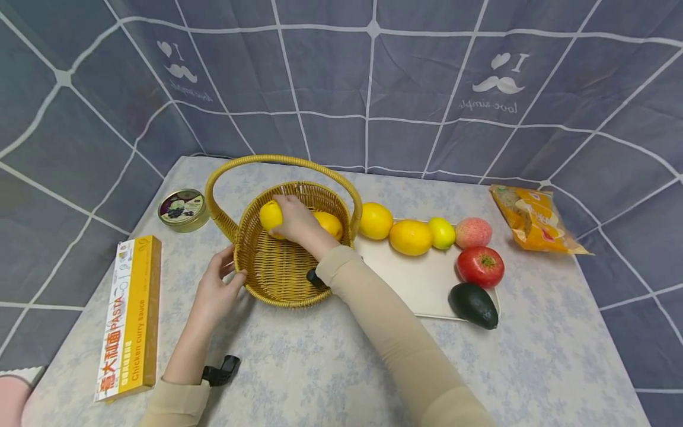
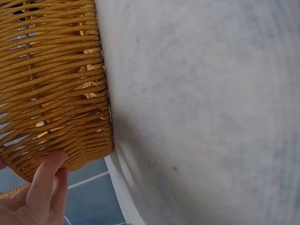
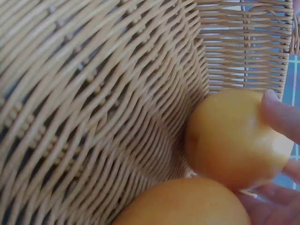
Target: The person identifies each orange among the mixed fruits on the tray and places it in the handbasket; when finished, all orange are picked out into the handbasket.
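A golden wicker basket (image 1: 277,267) with a tall arched handle stands on the table. Inside it my right hand (image 1: 299,220) grips a round yellow-orange fruit (image 3: 234,140) near the far left wall, thumb on one side and fingers on the other. A second yellow-orange fruit (image 1: 328,225) lies in the basket, partly behind my right wrist; it is close below the held one in the right wrist view. My left hand (image 1: 219,289) holds the basket's left side, thumb near the rim, fingers (image 2: 44,185) against the outer weave.
Right of the basket, a white tray (image 1: 395,284) bears several yellow fruits (image 1: 411,237), a peach (image 1: 473,232), a pomegranate (image 1: 480,267) and an avocado (image 1: 474,305). An orange food packet (image 1: 536,219) lies beyond. Leftward are a round tin (image 1: 184,210) and a pasta box (image 1: 130,317).
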`<action>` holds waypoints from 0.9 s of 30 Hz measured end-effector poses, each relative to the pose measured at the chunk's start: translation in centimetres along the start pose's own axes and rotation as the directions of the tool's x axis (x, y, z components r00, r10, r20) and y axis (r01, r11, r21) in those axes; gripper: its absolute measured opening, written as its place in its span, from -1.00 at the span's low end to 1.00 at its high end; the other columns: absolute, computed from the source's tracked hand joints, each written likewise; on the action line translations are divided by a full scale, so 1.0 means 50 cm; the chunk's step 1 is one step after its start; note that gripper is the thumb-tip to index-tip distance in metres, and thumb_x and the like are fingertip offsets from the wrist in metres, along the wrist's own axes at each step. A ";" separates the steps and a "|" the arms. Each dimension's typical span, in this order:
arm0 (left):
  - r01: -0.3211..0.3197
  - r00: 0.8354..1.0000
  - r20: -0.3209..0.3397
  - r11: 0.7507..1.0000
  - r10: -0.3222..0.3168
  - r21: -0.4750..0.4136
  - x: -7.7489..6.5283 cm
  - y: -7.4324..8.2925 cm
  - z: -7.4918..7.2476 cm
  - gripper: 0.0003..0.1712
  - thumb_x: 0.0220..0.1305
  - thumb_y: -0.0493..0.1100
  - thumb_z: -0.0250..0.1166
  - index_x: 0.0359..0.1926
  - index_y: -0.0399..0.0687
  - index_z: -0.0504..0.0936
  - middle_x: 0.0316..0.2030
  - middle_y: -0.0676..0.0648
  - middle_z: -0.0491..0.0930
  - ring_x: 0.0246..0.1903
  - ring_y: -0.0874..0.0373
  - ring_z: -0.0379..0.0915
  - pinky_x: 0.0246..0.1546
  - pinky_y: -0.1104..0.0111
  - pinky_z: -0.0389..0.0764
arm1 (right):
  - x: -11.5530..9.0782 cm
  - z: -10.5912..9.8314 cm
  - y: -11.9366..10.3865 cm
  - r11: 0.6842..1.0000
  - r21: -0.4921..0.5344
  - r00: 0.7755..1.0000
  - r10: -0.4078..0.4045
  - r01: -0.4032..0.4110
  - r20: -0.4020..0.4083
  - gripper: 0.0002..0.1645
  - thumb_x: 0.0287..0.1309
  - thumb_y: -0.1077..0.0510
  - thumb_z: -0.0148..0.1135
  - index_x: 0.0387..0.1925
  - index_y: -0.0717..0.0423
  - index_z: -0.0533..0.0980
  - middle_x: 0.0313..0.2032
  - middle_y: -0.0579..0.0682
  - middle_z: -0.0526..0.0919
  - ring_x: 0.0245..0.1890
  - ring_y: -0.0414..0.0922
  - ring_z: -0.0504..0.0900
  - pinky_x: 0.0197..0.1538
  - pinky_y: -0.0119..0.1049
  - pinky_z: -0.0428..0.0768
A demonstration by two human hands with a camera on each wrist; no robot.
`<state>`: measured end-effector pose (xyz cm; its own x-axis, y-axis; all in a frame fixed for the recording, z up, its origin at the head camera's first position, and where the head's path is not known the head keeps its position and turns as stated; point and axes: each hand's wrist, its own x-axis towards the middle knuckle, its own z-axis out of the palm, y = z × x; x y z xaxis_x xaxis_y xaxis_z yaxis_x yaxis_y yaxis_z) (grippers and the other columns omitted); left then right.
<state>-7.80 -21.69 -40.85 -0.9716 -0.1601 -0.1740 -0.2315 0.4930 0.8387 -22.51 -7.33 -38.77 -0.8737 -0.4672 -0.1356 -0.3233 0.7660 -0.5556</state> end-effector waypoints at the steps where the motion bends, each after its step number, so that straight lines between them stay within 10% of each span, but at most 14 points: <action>1: 0.002 1.000 0.000 1.000 -0.002 -0.002 0.000 0.000 0.000 -0.27 0.39 -0.18 -0.02 0.47 -0.11 -0.13 0.38 -0.25 0.05 0.32 -0.21 0.06 0.14 -0.03 0.41 | 0.000 -0.001 0.001 1.000 0.001 1.000 -0.006 0.006 0.001 -0.05 0.06 0.00 0.34 0.42 -0.08 0.09 0.33 0.03 0.21 0.20 -0.03 0.39 0.13 -0.18 0.49; 15: 0.002 1.000 0.002 1.000 -0.002 0.015 -0.002 0.003 -0.003 -0.26 0.39 -0.13 -0.02 0.47 -0.08 -0.14 0.38 -0.26 0.05 0.32 -0.21 0.06 0.14 -0.05 0.40 | -0.046 -0.059 0.005 0.986 0.114 0.992 -0.120 0.122 -0.023 -0.32 0.16 -0.07 0.23 0.30 -0.09 0.29 0.29 -0.05 0.28 0.23 -0.12 0.34 0.21 -0.25 0.40; 27: -0.019 1.000 0.008 1.000 0.018 0.022 -0.001 -0.003 0.001 -0.26 0.39 -0.11 -0.02 0.47 -0.08 -0.14 0.38 -0.25 0.05 0.31 -0.22 0.06 0.12 -0.06 0.40 | -0.206 -0.132 0.084 0.917 0.288 0.962 -0.265 0.274 -0.070 -0.44 0.16 -0.06 0.24 0.19 -0.07 0.41 0.17 -0.15 0.43 0.17 -0.15 0.41 0.19 -0.31 0.45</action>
<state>-7.71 -21.70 -40.98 -0.9761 -0.1439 -0.1628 -0.2143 0.5146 0.8302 -17.27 3.62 -34.30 -0.7798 -0.6216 0.0746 -0.4316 0.4475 -0.7832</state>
